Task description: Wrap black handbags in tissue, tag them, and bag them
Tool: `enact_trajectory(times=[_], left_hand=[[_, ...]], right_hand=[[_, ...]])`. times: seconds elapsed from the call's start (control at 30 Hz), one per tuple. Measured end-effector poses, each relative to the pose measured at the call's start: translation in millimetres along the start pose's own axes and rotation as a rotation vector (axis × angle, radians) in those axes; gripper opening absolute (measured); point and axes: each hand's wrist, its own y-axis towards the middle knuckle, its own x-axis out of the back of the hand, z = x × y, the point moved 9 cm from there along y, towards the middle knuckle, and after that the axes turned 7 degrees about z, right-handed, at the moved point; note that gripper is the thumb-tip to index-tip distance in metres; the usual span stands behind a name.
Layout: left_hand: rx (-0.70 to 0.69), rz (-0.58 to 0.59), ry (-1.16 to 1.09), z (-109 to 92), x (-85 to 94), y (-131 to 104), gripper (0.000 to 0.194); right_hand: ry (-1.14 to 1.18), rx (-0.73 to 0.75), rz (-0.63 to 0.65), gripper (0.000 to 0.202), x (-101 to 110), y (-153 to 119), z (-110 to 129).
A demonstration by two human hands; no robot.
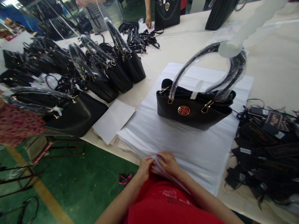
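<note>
A stack of thin white paper sheets (149, 121) lies on the table before me. My left hand (146, 165) is closed at the near edge of the stack, its fingers pinched on the top white sheet. Just to the right, my right hand (169, 162) rests on that sheet with bent fingers, thumb and index finger apart. Farther back on the sheets stands a black handbag (193, 110), upright. It has a round red and gold emblem (184, 110), gold rings, and handles (187, 67) wrapped in clear plastic. A white paper tag hangs over the handles.
Several black handbags (121, 73) stand at the left, with black straps (140, 39) behind them. White cards (114, 119) lie left of the sheets. Black hang tags (263, 149) are heaped at the right. Another person's hand (148, 19) is by a black bag (167, 14) across the table.
</note>
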Motion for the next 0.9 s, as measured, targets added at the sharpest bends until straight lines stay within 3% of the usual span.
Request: enact_trajectory(times=[0.47, 0.67, 0.9], left_hand=[[-0.097, -0.126, 0.027, -4, 10.9, 7, 0.029], [-0.155, -0.167, 0.130, -6, 17.6, 4, 0.029], [-0.160, -0.216, 0.239, 8, 29.2, 2, 0.031]], right_hand=[[-0.193, -0.043, 0.058, 0.013, -1, 1, 23], [-0.114, -0.087, 0.011, 0.016, -5, 4, 14], [-0.036, -0.129, -0.013, 0.019, 18, 16, 16]])
